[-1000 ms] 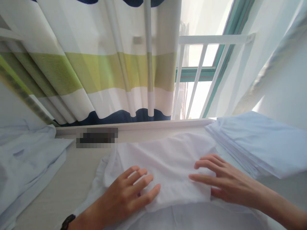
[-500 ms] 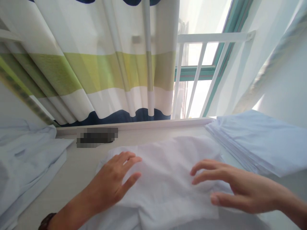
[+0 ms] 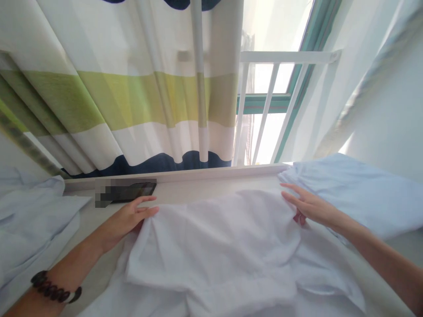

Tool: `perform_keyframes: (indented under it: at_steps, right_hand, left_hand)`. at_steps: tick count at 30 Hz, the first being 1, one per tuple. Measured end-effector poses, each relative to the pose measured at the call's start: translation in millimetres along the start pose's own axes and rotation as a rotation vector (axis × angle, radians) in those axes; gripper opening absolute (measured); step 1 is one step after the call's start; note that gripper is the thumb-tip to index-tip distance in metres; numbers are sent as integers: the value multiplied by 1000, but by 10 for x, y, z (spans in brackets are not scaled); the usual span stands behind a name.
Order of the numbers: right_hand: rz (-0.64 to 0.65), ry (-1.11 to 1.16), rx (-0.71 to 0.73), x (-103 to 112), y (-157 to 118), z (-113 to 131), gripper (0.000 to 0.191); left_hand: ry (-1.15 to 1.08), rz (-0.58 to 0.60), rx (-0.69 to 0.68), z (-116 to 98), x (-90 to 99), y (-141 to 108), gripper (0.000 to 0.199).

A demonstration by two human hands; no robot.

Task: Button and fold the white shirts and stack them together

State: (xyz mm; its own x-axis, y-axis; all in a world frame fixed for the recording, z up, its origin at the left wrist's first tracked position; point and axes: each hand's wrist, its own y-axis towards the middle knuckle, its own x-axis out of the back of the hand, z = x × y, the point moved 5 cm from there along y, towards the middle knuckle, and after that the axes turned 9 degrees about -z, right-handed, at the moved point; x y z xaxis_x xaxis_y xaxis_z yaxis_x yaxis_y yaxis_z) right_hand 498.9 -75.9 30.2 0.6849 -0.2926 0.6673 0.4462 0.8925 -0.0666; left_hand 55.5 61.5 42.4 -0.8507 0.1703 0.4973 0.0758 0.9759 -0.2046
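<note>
A white garment point(image 3: 214, 246) lies partly folded over itself in front of me, its surface softly wrinkled. My left hand point(image 3: 132, 220) is at its far left corner, thumb and fingers closed on the edge of the cloth. At the far right corner, my right hand point(image 3: 306, 207) has its lower fingers curled around the cloth, while the index finger points forward. The raised cloth stretches between both hands. Part of the left fingers is hidden behind the fabric. A dark beaded bracelet point(image 3: 54, 290) circles my left wrist.
Folded white cloths lie in a pile point(image 3: 29, 233) at the left and a stack point(image 3: 350, 189) at the right. A dark phone-like object point(image 3: 135, 192), partly pixelated, rests near the back ledge point(image 3: 198, 174). Beyond hang a striped curtain point(image 3: 139, 97) and a white railing point(image 3: 287, 57).
Both hands have moved outward and away from me, from hovering over the middle to the garment's far corners, and have closed on it. The cloth is now lifted and spread wider.
</note>
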Motion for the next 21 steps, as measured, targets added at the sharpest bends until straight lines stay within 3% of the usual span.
perform_keyframes:
  at_steps: [3, 7, 11, 14, 17, 19, 21]
  right_hand:
    - [-96, 185, 57, -54, 39, 23, 73]
    - [-237, 363, 2, -7, 81, 12, 55]
    - [-204, 319, -36, -11, 29, 39, 41]
    - [-115, 242, -124, -37, -28, -37, 40]
    - [-70, 162, -201, 1, -60, -172, 42]
    - [-19, 137, -236, 16, -71, -240, 47]
    - [58, 131, -263, 4, -81, -268, 57]
  left_hand:
    - [-239, 35, 55, -36, -38, -35, 70]
    - [-369, -83, 38, -25, -3, -17, 77]
    - [-329, -71, 32, 52, -23, 46, 73]
    - [-30, -171, -48, 80, 83, 136, 61]
    - [548, -342, -284, -59, 158, 125, 53]
    - [903, -464, -501, -242, 34, -32, 51]
    - [996, -460, -748, -442, -286, -311, 47]
